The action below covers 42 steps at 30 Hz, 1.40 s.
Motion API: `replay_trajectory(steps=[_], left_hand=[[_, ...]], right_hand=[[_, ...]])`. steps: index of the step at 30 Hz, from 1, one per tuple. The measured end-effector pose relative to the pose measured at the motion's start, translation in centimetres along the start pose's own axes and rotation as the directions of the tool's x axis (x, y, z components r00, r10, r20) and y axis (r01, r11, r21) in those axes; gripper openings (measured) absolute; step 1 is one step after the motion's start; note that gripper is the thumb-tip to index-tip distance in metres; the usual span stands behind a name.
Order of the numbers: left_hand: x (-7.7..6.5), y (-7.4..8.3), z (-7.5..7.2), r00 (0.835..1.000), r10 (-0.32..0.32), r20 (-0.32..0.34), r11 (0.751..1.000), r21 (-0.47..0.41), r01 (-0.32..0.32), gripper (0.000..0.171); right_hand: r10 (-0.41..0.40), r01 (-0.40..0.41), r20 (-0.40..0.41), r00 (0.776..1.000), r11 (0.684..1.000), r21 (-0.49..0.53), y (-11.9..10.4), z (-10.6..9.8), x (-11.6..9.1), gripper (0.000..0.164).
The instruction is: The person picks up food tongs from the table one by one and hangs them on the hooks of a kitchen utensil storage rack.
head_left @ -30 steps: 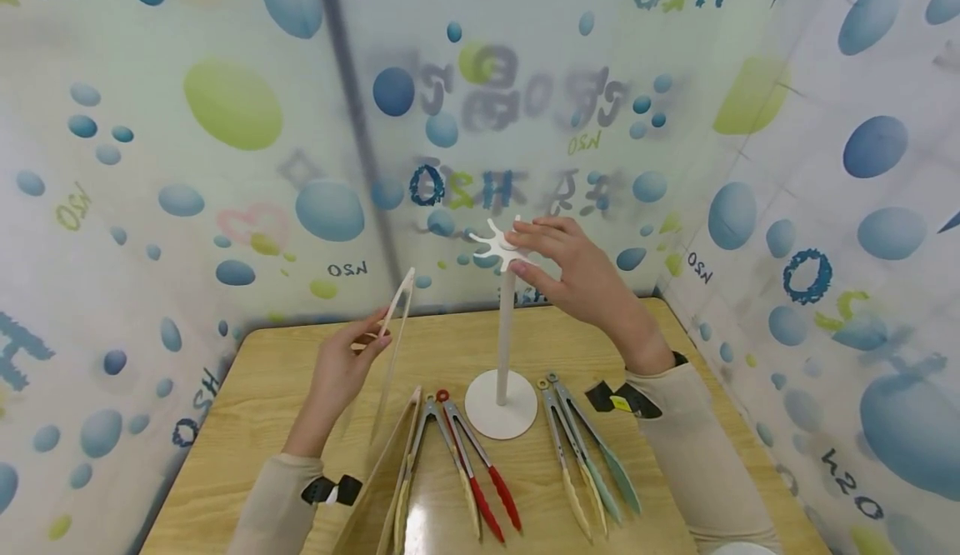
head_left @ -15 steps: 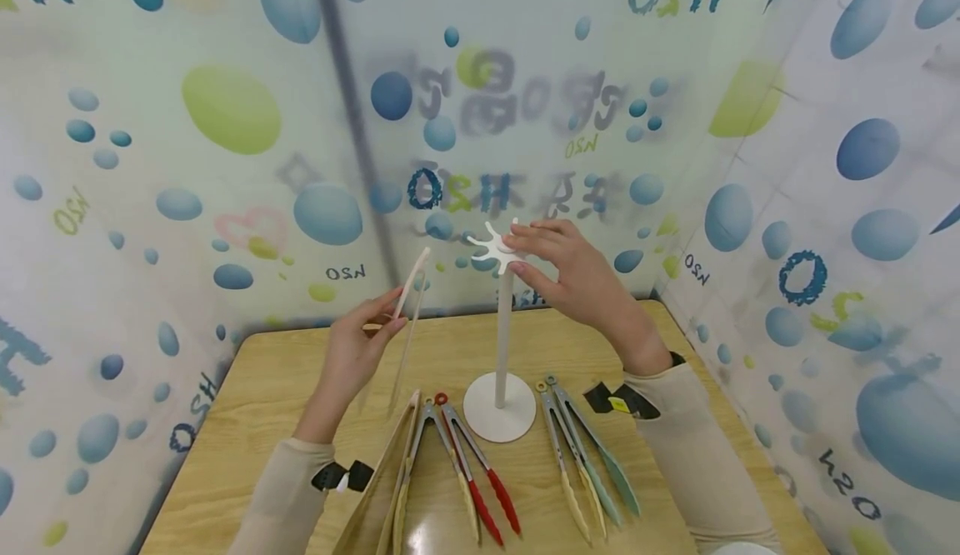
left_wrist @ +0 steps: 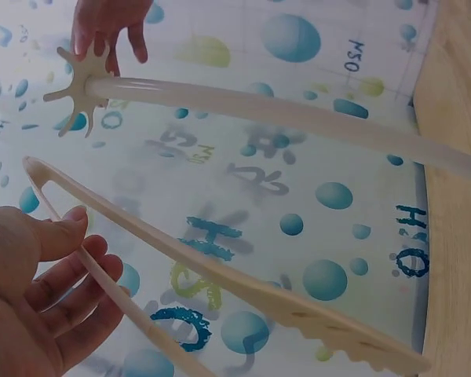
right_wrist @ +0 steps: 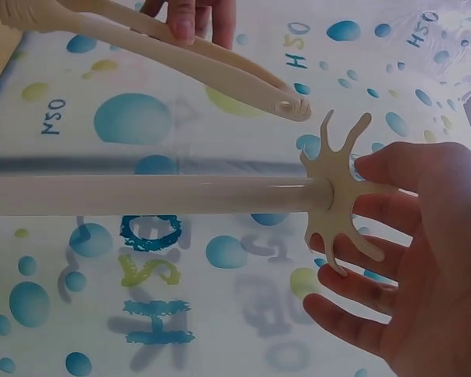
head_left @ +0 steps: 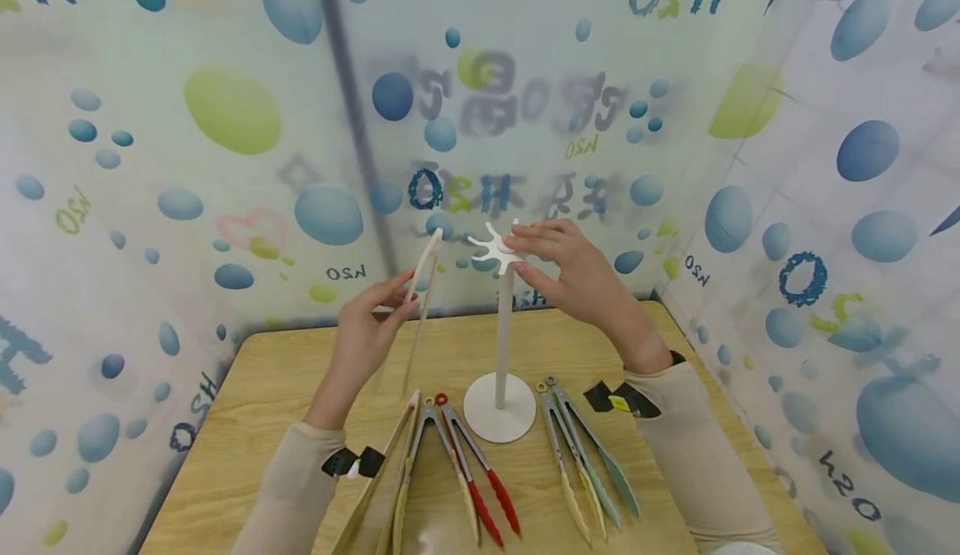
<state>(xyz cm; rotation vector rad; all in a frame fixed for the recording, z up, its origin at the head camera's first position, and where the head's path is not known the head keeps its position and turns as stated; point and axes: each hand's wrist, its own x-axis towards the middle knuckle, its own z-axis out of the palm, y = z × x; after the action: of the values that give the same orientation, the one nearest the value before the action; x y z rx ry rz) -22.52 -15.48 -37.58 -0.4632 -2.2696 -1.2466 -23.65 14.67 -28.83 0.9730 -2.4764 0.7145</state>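
Note:
My left hand [head_left: 367,322] pinches one arm of cream plastic tongs [left_wrist: 173,247] between thumb and fingers. The tongs hang above the table with their joined end up and their scalloped tips down. Just right of them rises a white utensil stand [head_left: 503,330], its round base on the table and curved hooks fanning out at its top. With my right hand [head_left: 573,267] I hold that hooked top [right_wrist: 341,184], thumb on one side and fingers on the other. A small gap separates the tongs' upper end from the hooks.
On the wooden table [head_left: 285,372], other tongs lie near the stand's base: red-tipped tongs [head_left: 498,488] and yellow-tipped ones to the left, green-tipped tongs [head_left: 615,467] with yellow ones to the right. Patterned curtains [head_left: 487,155] enclose the table behind and at both sides.
My left hand has carried the cream tongs up and to the right, closer to the stand's hooks. The right hand has kept its place on the stand's top.

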Motion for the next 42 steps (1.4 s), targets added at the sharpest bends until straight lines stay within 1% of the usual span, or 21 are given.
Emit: replay_trajectory(steps=[6, 11, 18, 22, 26, 35, 39, 42], left_hand=[[0.7, 0.5, 0.6, 1.000, -0.004, 0.002, 0.999, -0.037, 0.004, 0.046], [0.9, 0.8, 1.0, 1.000, -0.005, 0.014, 0.998, -0.064, 0.006, 0.045], [1.3, 0.8, 1.6, 1.000, -0.003, 0.024, 0.996, -0.087, 0.005, 0.045], [1.5, 0.8, 1.9, 1.000, -0.009, 0.028, 0.996, -0.087, 0.011, 0.044], [1.6, 0.9, 2.2, 0.999, -0.009, 0.037, 0.994, -0.107, 0.013, 0.044], [1.6, 1.1, 2.8, 0.999, 0.015, 0.047, 0.990, -0.141, -0.008, 0.044], [1.7, 1.0, 3.1, 0.998, 0.021, 0.052, 0.990, -0.140, -0.014, 0.043], [1.7, 0.9, 3.3, 0.998, 0.013, 0.057, 0.990, -0.140, -0.004, 0.042]], right_hand=[[-0.001, 0.001, 0.008, 1.000, 1.000, 0.004, 0.1, -0.2, 0.0, 0.039], [-0.015, 0.015, 0.001, 1.000, 1.000, 0.008, 0.1, -0.4, 0.1, 0.038], [-0.038, 0.038, 0.000, 0.999, 0.999, 0.022, 0.5, -0.5, 0.3, 0.037], [-0.040, 0.039, 0.009, 0.999, 0.998, 0.056, 0.6, -0.5, 0.3, 0.037], [-0.034, 0.033, 0.011, 0.999, 0.996, 0.086, 0.7, -0.4, 0.2, 0.038], [-0.032, 0.032, 0.001, 0.999, 0.994, 0.105, 0.8, -0.2, 0.2, 0.037], [-0.027, 0.026, 0.005, 1.000, 0.993, 0.112, 0.9, -0.1, 0.1, 0.037], [-0.023, 0.022, 0.005, 1.000, 0.993, 0.114, 0.9, 0.0, 0.0, 0.037]])
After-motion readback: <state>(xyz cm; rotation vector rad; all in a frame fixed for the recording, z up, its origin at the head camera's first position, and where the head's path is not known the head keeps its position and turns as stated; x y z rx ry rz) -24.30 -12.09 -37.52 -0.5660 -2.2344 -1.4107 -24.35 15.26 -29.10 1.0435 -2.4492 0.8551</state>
